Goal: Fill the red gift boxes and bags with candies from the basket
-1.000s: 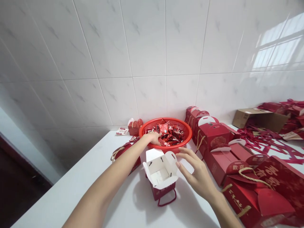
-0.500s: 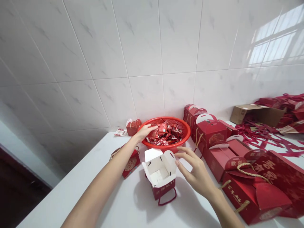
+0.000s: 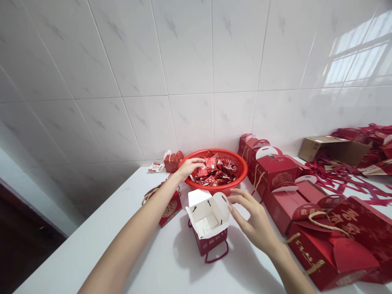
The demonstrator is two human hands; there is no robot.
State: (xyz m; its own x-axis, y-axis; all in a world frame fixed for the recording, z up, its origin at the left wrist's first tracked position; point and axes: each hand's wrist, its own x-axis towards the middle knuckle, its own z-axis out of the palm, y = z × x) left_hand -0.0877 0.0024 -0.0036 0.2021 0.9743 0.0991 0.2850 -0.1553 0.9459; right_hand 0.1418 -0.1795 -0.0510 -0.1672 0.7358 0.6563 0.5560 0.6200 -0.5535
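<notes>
Light pressure suited the left hand [image 3: 188, 168], its grip narrowed on a flat glossy red packet [image 3: 202, 172], the right hand [image 3: 253, 215] loosely spread at the red cardboard box [image 3: 212, 243].

the one view comes from a camera worn on the person's head, looking forward and down over the white table [image 3: 104, 228], with the forearms running in from the bottom edge. the open box [image 3: 214, 241] and the right hand [image 3: 252, 214] sit near, seen from above, so the lens looks into the box, while the left hand [image 3: 190, 166] and the red basket [image 3: 244, 173] lie farther off. the tiled wall [image 3: 190, 61] closes the wide view behind, filling its upper half, and the cardboard carton [image 3: 317, 149] stands toward the right edge.
</notes>
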